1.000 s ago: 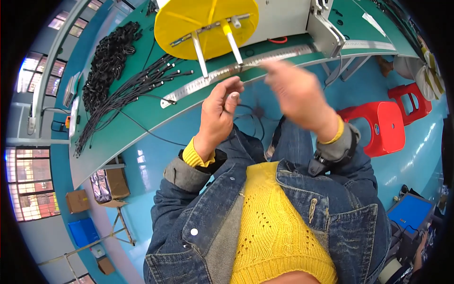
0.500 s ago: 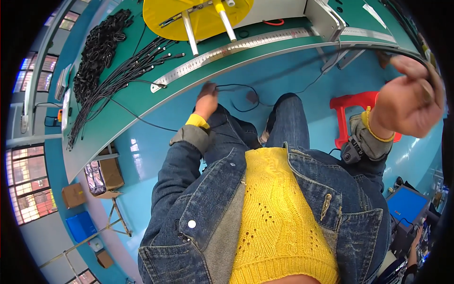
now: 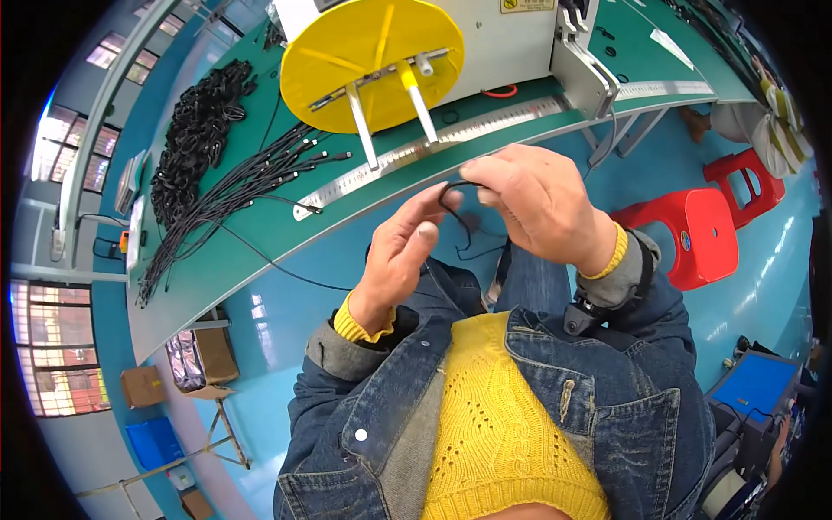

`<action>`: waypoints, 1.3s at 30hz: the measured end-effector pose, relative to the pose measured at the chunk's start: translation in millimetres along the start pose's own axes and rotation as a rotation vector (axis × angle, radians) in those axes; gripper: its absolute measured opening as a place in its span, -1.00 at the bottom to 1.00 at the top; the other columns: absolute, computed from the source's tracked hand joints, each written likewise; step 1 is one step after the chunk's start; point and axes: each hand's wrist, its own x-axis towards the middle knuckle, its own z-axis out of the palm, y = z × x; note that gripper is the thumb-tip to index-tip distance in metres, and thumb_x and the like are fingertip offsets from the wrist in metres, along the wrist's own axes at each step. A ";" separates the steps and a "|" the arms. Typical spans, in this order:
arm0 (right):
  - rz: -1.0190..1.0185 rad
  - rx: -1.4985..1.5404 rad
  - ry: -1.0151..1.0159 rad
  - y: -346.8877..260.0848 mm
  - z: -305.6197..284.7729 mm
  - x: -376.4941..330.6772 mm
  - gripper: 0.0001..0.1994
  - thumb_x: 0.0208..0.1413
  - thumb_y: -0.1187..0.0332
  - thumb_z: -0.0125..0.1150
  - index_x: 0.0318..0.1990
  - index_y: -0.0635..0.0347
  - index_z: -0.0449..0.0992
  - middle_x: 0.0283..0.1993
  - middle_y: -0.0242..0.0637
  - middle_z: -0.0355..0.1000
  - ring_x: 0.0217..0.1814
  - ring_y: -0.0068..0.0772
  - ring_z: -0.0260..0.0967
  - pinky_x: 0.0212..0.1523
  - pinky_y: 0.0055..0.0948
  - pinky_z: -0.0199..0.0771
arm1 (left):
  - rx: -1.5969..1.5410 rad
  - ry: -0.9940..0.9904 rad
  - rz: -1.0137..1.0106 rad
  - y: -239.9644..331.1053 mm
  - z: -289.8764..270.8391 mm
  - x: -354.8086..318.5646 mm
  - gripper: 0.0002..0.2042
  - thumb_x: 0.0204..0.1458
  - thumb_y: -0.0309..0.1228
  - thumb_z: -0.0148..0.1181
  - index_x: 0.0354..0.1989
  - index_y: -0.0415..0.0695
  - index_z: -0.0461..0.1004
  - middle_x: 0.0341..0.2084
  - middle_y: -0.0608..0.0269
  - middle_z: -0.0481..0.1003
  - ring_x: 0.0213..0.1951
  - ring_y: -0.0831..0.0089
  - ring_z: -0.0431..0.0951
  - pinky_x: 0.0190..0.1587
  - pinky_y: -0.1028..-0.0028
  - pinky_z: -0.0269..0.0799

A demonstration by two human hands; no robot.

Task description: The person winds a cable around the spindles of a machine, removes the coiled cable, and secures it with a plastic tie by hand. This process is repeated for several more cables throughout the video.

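Observation:
A thin black cable [image 3: 469,236] hangs in a loose loop between my hands, in front of the bench edge. My right hand [image 3: 548,208] pinches it between thumb and fingertips, palm turned down. My left hand [image 3: 392,260] is just left of the loop, its thumb apart from its fingers, and the cable passes by its fingertips. From the bench, another length of black cable [image 3: 277,263] runs over the edge and disappears behind my left wrist. A bundle of black cables with plug ends [image 3: 251,186] lies on the green bench top [image 3: 234,282].
Coiled black cables [image 3: 198,130] are heaped at the far left. A yellow disc with metal pegs [image 3: 373,65] fronts a white machine [image 3: 511,43]. A long steel ruler [image 3: 347,198] lies along the bench edge. Red stools [image 3: 702,238] stand on the right, cardboard boxes [image 3: 141,386] on the left.
My right hand has come in from far right to the middle, bringing the cable close to my left hand. My left hand has turned and its thumb and fingers are now apart.

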 end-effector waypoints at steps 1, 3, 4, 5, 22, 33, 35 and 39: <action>-0.035 -0.027 0.051 2.8 2.6 6.3 -0.77 -0.17 0.64 0.14 -0.27 0.35 0.41 -0.34 -0.17 0.40 -0.48 -0.19 0.35 -0.48 -0.39 0.38 | -0.116 -0.055 -0.032 12.7 -0.7 3.1 -0.78 0.10 -0.43 -0.04 -0.19 -0.32 0.42 -0.52 0.24 0.49 -0.45 0.49 0.47 -0.36 0.50 0.37; -0.110 -0.081 0.153 13.5 6.1 19.2 -0.80 -0.18 0.62 0.18 -0.31 0.32 0.44 -0.36 -0.21 0.40 -0.48 -0.22 0.35 -0.48 -0.39 0.38 | -0.348 -0.167 -0.091 29.6 -4.0 11.1 -0.78 0.10 -0.46 -0.03 -0.14 -0.31 0.41 -0.55 0.34 0.45 -0.49 0.60 0.41 -0.40 0.57 0.34; -0.120 -0.084 0.156 21.3 8.3 22.9 -0.80 -0.18 0.62 0.18 -0.31 0.32 0.44 -0.36 -0.21 0.40 -0.48 -0.22 0.35 -0.48 -0.39 0.38 | -0.344 -0.165 -0.080 33.2 -7.7 18.5 -0.78 0.10 -0.46 -0.03 -0.14 -0.31 0.41 -0.55 0.34 0.45 -0.49 0.60 0.41 -0.40 0.57 0.34; -0.109 -0.169 0.201 30.2 11.4 25.1 -0.80 -0.19 0.61 0.20 -0.32 0.30 0.46 -0.39 -0.22 0.38 -0.49 -0.23 0.34 -0.49 -0.40 0.38 | -0.310 0.023 -0.066 36.4 -13.6 29.1 -0.80 0.07 -0.48 0.01 -0.17 -0.30 0.43 -0.56 0.35 0.43 -0.50 0.64 0.39 -0.43 0.61 0.32; 0.440 -0.266 0.444 92.1 101.2 19.3 -0.93 -0.11 0.44 0.20 -0.44 0.21 0.50 -0.54 -0.22 0.37 -0.51 -0.17 0.35 -0.49 -0.37 0.35 | 0.054 0.287 0.106 -12.3 -57.9 115.7 -0.88 -0.09 -0.54 0.22 -0.34 -0.26 0.54 -0.55 0.37 0.41 -0.55 0.71 0.32 -0.53 0.68 0.21; 0.613 -0.125 0.397 87.2 87.3 -35.9 -0.86 -0.06 0.36 0.19 -0.40 0.26 0.52 -0.50 -0.21 0.45 -0.52 -0.37 0.39 -0.47 -0.48 0.36 | -0.018 0.397 0.116 -15.9 -58.9 103.4 -0.83 -0.01 -0.46 0.14 -0.36 -0.36 0.50 -0.66 0.34 0.41 -0.58 0.68 0.32 -0.54 0.67 0.20; 0.698 -0.090 0.285 76.7 71.8 -61.5 -0.85 -0.05 0.35 0.18 -0.38 0.26 0.52 -0.52 -0.22 0.45 -0.53 -0.47 0.39 -0.47 -0.52 0.36 | -0.095 0.384 0.087 -19.6 -59.4 104.8 -0.83 -0.01 -0.46 0.14 -0.37 -0.36 0.50 -0.65 0.33 0.41 -0.58 0.67 0.33 -0.54 0.66 0.21; 0.901 -0.091 0.107 62.0 52.7 -119.3 -0.84 -0.03 0.36 0.14 -0.38 0.28 0.52 -0.57 -0.26 0.44 -0.56 -0.55 0.36 -0.51 -0.56 0.34 | -0.205 0.399 0.080 -29.8 -57.8 104.6 -0.84 -0.01 -0.46 0.16 -0.39 -0.35 0.50 -0.64 0.33 0.42 -0.58 0.64 0.34 -0.54 0.66 0.22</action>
